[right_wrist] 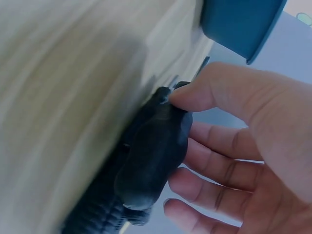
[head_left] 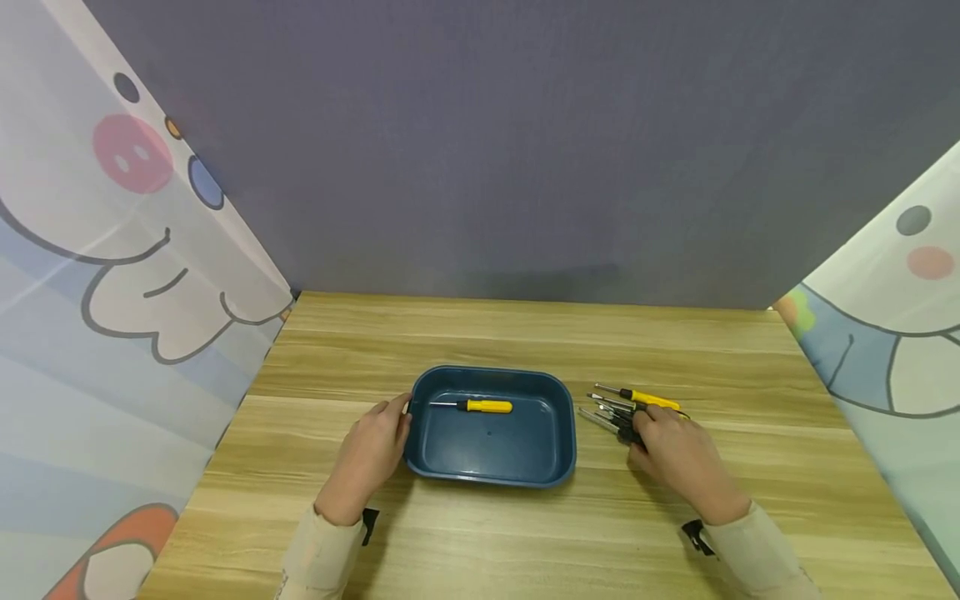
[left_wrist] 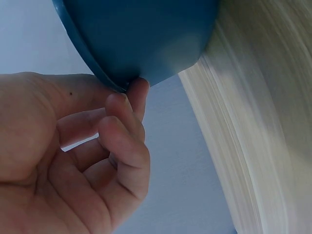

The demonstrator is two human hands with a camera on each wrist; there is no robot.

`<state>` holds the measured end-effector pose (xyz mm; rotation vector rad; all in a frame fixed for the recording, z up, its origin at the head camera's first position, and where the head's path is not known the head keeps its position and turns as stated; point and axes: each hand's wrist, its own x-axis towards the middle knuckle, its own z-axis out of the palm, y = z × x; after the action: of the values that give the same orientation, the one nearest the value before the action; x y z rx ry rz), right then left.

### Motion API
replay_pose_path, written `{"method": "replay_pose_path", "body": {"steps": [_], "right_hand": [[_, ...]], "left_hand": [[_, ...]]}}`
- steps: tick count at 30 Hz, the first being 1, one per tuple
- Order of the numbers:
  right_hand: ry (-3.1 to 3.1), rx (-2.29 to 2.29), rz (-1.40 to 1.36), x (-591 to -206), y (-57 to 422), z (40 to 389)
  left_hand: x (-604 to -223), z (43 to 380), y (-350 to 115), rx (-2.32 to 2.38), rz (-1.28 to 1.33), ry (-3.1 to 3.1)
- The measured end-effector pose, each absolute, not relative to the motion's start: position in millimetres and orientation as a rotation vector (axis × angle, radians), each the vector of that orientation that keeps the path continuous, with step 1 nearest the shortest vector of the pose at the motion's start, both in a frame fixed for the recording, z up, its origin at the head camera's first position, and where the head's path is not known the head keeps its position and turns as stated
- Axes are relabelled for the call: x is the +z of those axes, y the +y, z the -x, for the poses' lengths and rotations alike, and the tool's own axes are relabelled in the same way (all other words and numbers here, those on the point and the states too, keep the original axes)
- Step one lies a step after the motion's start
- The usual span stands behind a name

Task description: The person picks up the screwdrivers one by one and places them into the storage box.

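In the head view, the right hand (head_left: 681, 457) reaches down palm-under, hiding most handles of the piled tools (head_left: 624, 430) right of the blue tray (head_left: 487, 454); a yellow screwdriver (head_left: 489, 407) lies inside the tray. In the left wrist view, the tray is cut off above; the left hand (left_wrist: 83, 151) pinches its rim between thumb and fingertips. In the right wrist view, thumb and bent fingers grip a black handle (right_wrist: 153, 153), its shaft hard to make out.

Wood-grain table (head_left: 487, 537), grey panel (head_left: 487, 150), cartoon-print sheets (head_left: 90, 350)
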<state>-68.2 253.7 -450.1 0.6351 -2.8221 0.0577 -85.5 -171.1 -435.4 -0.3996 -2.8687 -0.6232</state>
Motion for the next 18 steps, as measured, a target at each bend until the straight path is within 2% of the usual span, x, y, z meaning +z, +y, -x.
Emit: {"method": "replay_pose_path", "body": {"steps": [18], "right_hand": [[-2.724,0.001,-0.707,-421,249,79]], "left_hand": [[-435,85,-171,-0.633,0.394,-2.885]]}}
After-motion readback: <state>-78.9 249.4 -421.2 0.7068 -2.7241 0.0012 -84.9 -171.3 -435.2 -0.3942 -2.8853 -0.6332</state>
